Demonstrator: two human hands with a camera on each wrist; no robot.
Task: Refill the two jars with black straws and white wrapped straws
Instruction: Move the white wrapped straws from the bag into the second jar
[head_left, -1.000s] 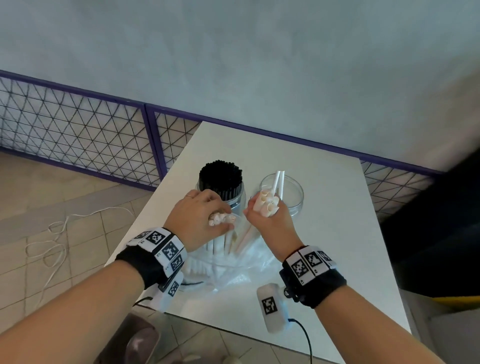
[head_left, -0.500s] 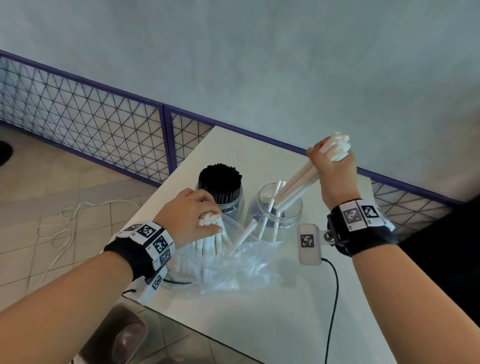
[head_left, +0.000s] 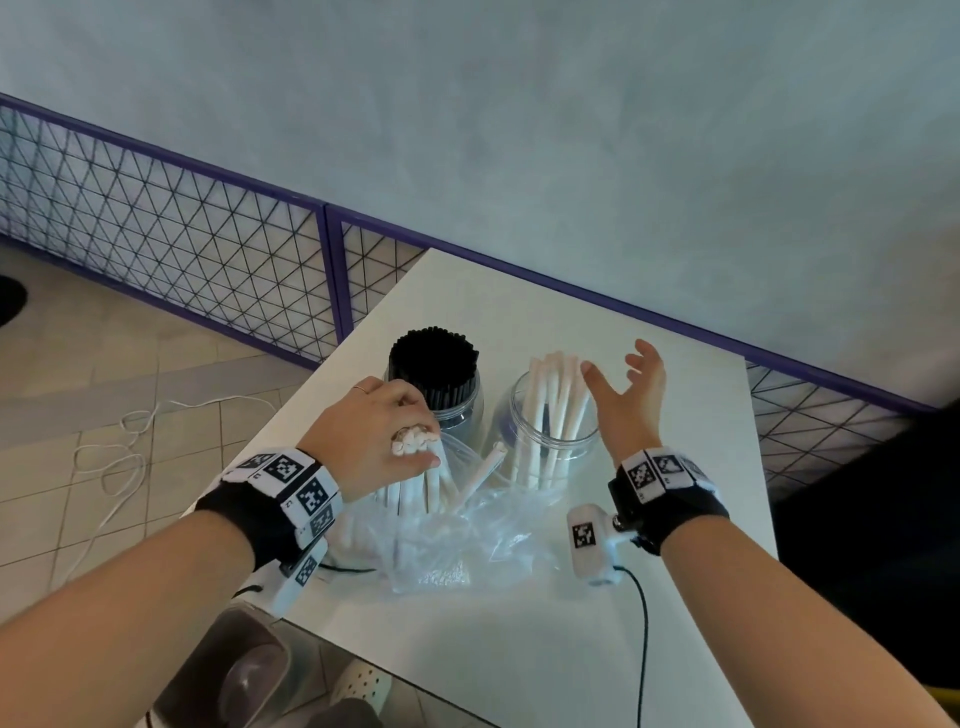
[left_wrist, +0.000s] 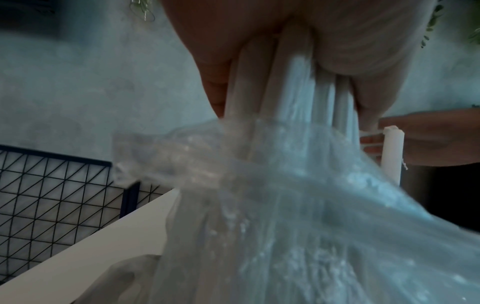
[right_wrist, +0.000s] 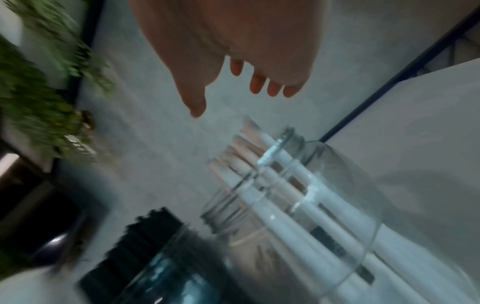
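Two clear jars stand side by side on the white table (head_left: 675, 597). The left jar (head_left: 457, 410) is packed with black straws (head_left: 434, 364). The right jar (head_left: 550, 441) holds several white wrapped straws (head_left: 550, 395), seen again in the right wrist view as white straws (right_wrist: 298, 185) inside the glass jar (right_wrist: 337, 236). My left hand (head_left: 384, 441) grips a bundle of white wrapped straws (left_wrist: 293, 82) standing in a clear plastic bag (head_left: 452, 540). My right hand (head_left: 628, 384) hovers just right of the right jar, fingers spread, holding nothing.
A purple-framed wire mesh fence (head_left: 182, 260) runs behind the table along a grey wall. A white cable (head_left: 119, 457) lies on the tiled floor at the left. A loose wrapped straw (head_left: 483, 467) leans out of the bag. Green plants (right_wrist: 39, 102) show blurred.
My right hand carried a bunch of white straws up from the bag, lowered them into the right jar and let go. My left hand kept its grip on the bundle.
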